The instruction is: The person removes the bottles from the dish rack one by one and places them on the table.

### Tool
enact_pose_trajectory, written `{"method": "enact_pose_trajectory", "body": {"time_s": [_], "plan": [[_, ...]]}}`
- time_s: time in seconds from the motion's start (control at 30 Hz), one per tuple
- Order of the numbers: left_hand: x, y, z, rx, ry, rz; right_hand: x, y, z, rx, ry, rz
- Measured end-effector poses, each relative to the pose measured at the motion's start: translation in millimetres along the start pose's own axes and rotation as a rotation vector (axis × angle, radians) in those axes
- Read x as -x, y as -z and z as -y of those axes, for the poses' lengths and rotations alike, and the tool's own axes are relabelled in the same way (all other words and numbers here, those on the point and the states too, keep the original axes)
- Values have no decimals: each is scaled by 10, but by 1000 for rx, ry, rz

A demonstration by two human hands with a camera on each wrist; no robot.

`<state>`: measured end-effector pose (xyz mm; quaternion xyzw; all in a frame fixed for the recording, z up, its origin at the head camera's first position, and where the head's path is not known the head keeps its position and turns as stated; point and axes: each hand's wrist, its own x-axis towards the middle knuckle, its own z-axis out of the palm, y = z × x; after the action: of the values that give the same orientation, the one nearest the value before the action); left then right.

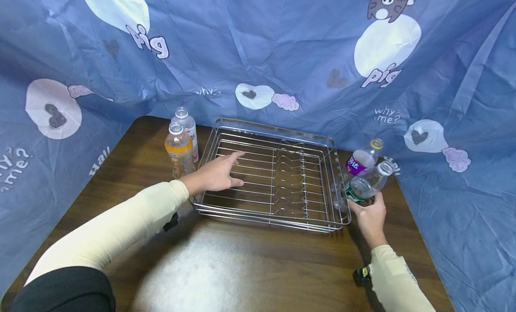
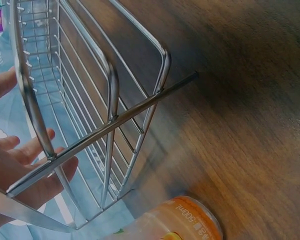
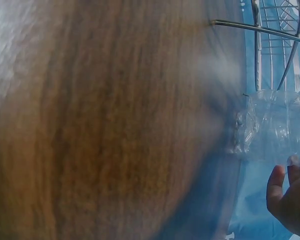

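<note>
A chrome wire dish rack [image 1: 274, 129] sits on the wooden table. Over its left side reaches my left hand [image 1: 217, 172], thumb and fingers spread, holding nothing; the left wrist view shows the fingers behind the rack's corner wires [image 2: 110, 120]. To the right of the rack, my right hand [image 1: 371, 215] grips a clear plastic bottle with a green label [image 1: 356, 193], which leans with its neck to the upper right. Its clear base [image 3: 272, 125] shows in the right wrist view beside my fingers. Just behind it stands a purple-labelled bottle [image 1: 355, 165] with a yellow neck.
Left of the rack stand an orange-labelled bottle [image 1: 179, 147] and, behind it, a white-labelled bottle [image 1: 192, 135]. A blue printed cloth [image 1: 258, 48] hangs behind and along both sides of the table [image 1: 250, 267].
</note>
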<state>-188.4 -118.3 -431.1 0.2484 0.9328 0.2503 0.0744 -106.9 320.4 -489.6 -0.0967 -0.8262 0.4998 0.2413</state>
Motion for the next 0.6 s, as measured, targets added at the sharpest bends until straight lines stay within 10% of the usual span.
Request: {"method": "enact_pose_trajectory", "body": {"time_s": [0.6], "plan": [[-4,-20,37,10,-1,1,58,-62,-51,42,-22,-3]]}}
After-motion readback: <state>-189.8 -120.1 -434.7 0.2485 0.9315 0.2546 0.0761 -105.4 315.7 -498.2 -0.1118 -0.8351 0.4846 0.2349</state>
